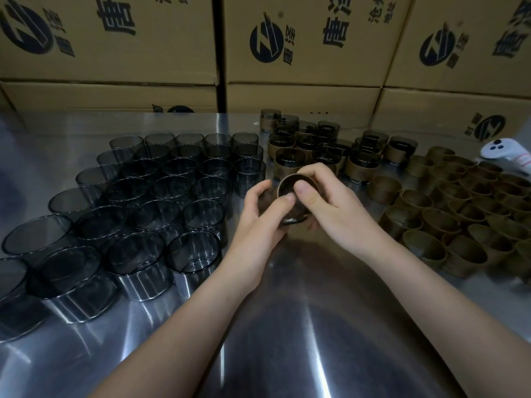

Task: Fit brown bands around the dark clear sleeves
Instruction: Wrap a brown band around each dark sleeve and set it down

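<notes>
Over the middle of the steel table both hands hold one dark clear sleeve with a brown band (290, 188) around it. My left hand (260, 216) grips its left side and underside. My right hand (321, 202) curls over the top rim, thumb on the near edge. Bare dark clear sleeves (161, 196) stand in rows on the left. Loose brown bands (459, 202) crowd the right side. Banded sleeves (316, 145) stand in a cluster behind my hands.
The steel table (273, 326) reflects light near me. Stacked cardboard boxes (301, 47) with printed logos form a wall along the table's far edge. A white controller (505, 152) lies at the far right.
</notes>
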Motion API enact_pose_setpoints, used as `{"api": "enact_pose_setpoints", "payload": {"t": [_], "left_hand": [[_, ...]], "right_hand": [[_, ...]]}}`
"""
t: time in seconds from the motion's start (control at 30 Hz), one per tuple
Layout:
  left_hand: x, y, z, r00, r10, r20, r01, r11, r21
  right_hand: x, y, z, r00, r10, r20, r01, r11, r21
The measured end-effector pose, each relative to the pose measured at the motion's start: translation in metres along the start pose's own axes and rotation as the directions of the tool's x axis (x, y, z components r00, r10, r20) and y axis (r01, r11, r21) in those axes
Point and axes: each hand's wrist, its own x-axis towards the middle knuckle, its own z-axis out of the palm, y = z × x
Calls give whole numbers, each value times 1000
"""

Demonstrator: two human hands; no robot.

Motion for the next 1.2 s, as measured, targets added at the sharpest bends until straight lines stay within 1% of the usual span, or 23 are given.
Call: {"api": "enact_pose_setpoints", "payload": {"t": [0.2, 0.37, 0.5, 0.7, 0.97, 1.2], "left_hand": [[1, 2, -3, 1000, 0, -14, -2, 996, -95], [2, 0, -3, 999, 22, -32, -25, 995, -101], [1, 0, -2, 998, 39, -50, -43, 996, -75], [0, 0, -2, 997, 51, -51, -54, 997, -58], [2, -1, -3, 997, 57, -60, -58, 998, -9], [4, -3, -3, 995, 66, -77, -65, 998, 17]], "right_hand": [[2, 1, -3, 992, 11, 123, -35, 980, 196], [4, 6, -7, 989, 2, 149, -40, 967, 253], [4, 6, -10, 992, -25, 125, -9, 964, 266], [4, 6, -13, 997, -25, 73, 4, 964, 265], [4, 7, -14, 999, 11, 36, -21, 960, 279], [4, 6, -14, 999, 42, 18, -45, 971, 237]]}}
